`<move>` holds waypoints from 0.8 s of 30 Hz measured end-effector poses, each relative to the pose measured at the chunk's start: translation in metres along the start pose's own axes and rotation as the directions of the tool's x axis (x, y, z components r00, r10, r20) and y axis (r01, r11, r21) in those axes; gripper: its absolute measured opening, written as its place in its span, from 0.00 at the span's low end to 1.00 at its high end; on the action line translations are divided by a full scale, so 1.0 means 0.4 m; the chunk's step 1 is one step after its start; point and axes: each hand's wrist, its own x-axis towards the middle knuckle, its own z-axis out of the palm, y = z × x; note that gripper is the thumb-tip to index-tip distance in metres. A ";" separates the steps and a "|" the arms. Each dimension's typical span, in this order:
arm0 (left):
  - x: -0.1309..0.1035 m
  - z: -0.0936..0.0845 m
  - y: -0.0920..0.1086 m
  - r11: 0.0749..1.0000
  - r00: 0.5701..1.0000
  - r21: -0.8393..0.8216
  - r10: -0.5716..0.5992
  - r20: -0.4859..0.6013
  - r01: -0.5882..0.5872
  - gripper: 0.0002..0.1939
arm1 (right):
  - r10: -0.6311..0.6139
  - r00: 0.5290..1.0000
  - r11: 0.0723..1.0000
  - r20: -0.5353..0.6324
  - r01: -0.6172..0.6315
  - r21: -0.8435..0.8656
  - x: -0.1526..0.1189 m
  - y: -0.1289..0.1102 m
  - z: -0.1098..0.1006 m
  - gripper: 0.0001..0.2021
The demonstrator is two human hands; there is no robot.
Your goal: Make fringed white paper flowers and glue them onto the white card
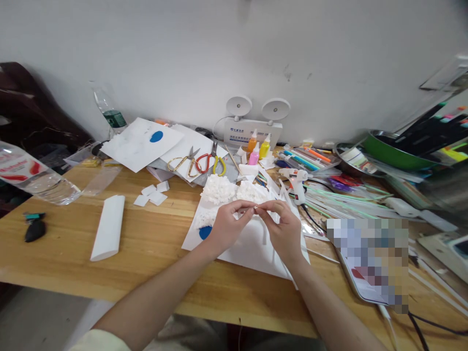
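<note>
My left hand (229, 223) and my right hand (283, 229) meet fingertip to fingertip. Between their pinched fingers is a tiny white piece (256, 207), mostly hidden and too small to name. Both hands hover over a white paper sheet (248, 253) at the table's front. Fluffy white clumps (218, 189) lie on the sheet just beyond my fingers, and a blue patch (205, 232) shows beside my left wrist.
Left of the sheet are a folded white paper (108, 226) and several small paper squares (150, 194). Behind lie scissors (186, 161), pliers (206, 161) and paint bottles (254, 153). A hot glue gun (295, 184) and a phone (365, 268) are on the right.
</note>
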 end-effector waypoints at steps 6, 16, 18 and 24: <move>0.002 0.003 -0.001 1.000 1.000 0.005 -0.008 -0.017 0.008 0.08 | 0.016 0.998 0.999 -0.054 -0.019 -0.047 -0.005 -0.003 0.007 0.01; 0.005 -0.002 0.002 0.999 0.999 -0.042 -0.033 0.018 0.034 0.10 | -0.094 0.996 0.989 0.000 0.094 -0.112 0.002 -0.003 0.004 0.02; 0.007 -0.004 0.005 0.999 0.999 -0.022 -0.032 0.014 0.032 0.09 | -0.055 0.997 0.995 0.055 0.059 -0.082 0.007 -0.004 -0.003 0.03; 0.010 -0.009 0.005 0.997 1.000 0.074 0.000 -0.005 0.000 0.07 | 0.041 0.980 0.999 0.195 -0.043 0.006 0.012 -0.003 -0.014 0.04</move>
